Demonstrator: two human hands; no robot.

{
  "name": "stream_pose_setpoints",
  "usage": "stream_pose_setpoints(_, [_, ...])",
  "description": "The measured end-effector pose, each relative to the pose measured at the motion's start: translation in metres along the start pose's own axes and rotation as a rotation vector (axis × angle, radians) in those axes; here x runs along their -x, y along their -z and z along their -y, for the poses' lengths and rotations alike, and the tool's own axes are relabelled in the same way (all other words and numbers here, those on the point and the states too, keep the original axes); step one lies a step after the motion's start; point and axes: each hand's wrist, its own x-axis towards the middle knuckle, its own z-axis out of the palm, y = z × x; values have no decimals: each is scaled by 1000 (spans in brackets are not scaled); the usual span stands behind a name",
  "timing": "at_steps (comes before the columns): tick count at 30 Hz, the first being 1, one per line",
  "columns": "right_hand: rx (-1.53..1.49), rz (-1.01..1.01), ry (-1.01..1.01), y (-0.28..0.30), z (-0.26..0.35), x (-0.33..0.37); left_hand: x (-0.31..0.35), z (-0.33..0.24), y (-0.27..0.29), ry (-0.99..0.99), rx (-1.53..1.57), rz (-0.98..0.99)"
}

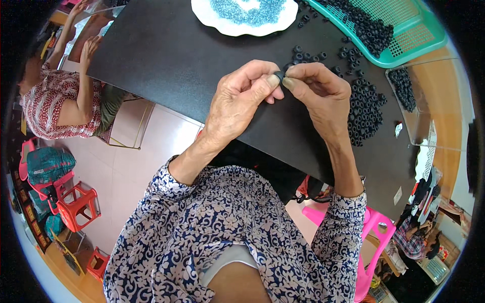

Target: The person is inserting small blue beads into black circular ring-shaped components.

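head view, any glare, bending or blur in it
Head view: fisheye distortion, with black corners around a rounded image; head view: pale glare on the floor beside the dark table; head view: left hand and right hand look fairly sharp, the black piece between them too dark for detail.

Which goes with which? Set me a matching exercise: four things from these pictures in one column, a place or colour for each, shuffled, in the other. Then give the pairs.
Things:
1. plate
2. black piece
3. basket
4. heap of rings

Places and colours:
A. at the fingertips of the left hand and right hand
B. green
C. on the table, right of both hands
D. white

Pairs: 1-D, 2-A, 3-B, 4-C
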Motion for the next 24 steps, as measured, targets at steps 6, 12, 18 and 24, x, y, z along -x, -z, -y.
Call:
stream_pose_setpoints(6, [-18, 18, -43, -1, 2, 2, 2, 1, 1, -21, 17, 8])
stream_pose_setpoints(12, [39, -82, -52, -4, 2, 3, 2, 2, 3, -47, 6, 39])
stream_pose_setpoints(18, [29, 74, -134, 8, 1, 1, 3, 0, 2, 7, -9, 56])
stream_pose_setpoints(24, [-11, 50, -129, 1, 1, 2, 2, 2, 5, 30, 57, 56])
